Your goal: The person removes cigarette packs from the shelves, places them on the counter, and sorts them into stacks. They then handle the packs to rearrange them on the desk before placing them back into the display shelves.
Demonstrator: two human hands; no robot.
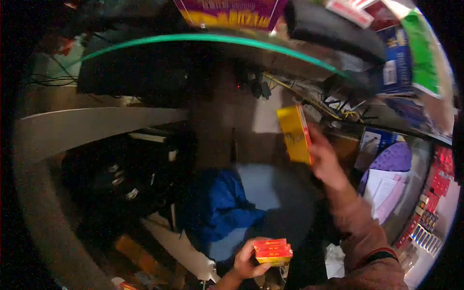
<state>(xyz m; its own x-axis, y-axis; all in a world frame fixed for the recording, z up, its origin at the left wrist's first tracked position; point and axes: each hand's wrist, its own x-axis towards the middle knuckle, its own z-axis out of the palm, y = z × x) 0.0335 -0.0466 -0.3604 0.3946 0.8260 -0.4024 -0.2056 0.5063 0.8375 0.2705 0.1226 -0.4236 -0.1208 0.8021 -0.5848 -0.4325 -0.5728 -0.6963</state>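
Observation:
My right hand (326,159) is closed on the side of a yellow box (294,134) with a red edge and dark writing or marks on its face. The box is raised and tilted at the right of centre. Lower down, my left hand (251,261) grips a small stack of red and yellow packs (273,251) between thumb and fingers. The packs' red ends face up and their yellow side faces me. The two hands are well apart, and the fingers behind each item are partly hidden.
A green-edged glass counter (208,37) curves across the top, with a purple and yellow box (232,12) on it. Cables (309,99) lie below. A purple pouch with papers (386,179) and shelves of red packs (437,179) are at right. Blue cloth (224,203) is below centre.

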